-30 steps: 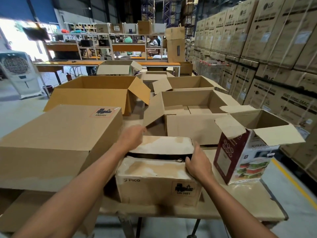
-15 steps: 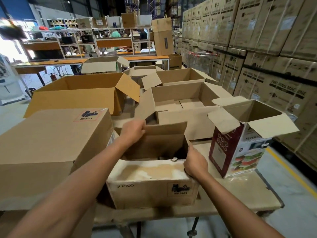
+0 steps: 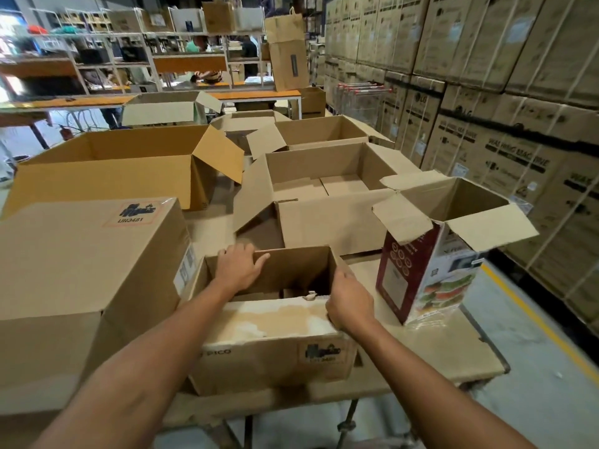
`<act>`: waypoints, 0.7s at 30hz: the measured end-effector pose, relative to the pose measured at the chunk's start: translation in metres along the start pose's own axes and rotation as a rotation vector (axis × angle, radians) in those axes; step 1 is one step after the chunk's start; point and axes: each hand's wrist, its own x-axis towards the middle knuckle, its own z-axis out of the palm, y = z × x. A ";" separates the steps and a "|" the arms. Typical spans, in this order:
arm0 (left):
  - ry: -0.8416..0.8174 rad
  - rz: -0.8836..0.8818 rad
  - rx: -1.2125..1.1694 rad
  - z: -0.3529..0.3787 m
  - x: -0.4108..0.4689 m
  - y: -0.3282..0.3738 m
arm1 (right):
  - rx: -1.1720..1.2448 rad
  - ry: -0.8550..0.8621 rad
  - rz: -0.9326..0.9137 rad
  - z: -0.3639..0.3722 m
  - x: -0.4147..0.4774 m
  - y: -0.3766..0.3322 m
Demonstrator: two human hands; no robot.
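Cardboard carton [image 3: 269, 361] sitting at 6 o'clock edge of bench [image 3: 428, 348]. Fingers of left hand [image 3: 238, 268] gripping far flap [image 3: 295, 264], those of right hand [image 3: 350, 303] curling round 3 o'clock rim. Hard tugging risking tearing flap or dragging carton off.

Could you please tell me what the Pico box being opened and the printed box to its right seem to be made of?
Pico box: plain brown cardboard, matte; its near flap shows pale patches where the surface layer looks peeled. Printed box: cardboard too, raw brown inside, glossy colour print outside, seemingly film-wrapped near the base.
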 end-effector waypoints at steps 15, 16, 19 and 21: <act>0.107 -0.310 -0.801 -0.015 -0.143 -0.058 | -0.315 -0.279 -0.348 0.005 0.003 -0.004; 0.145 -0.317 -0.892 -0.015 -0.146 -0.059 | -0.346 -0.303 -0.336 0.004 0.002 -0.006; 0.250 -0.423 -1.187 -0.022 -0.147 -0.061 | -0.210 -0.238 -0.314 -0.001 0.000 -0.009; 0.275 -0.534 -1.363 -0.028 -0.146 -0.061 | -0.015 -0.075 -0.340 -0.008 -0.003 -0.008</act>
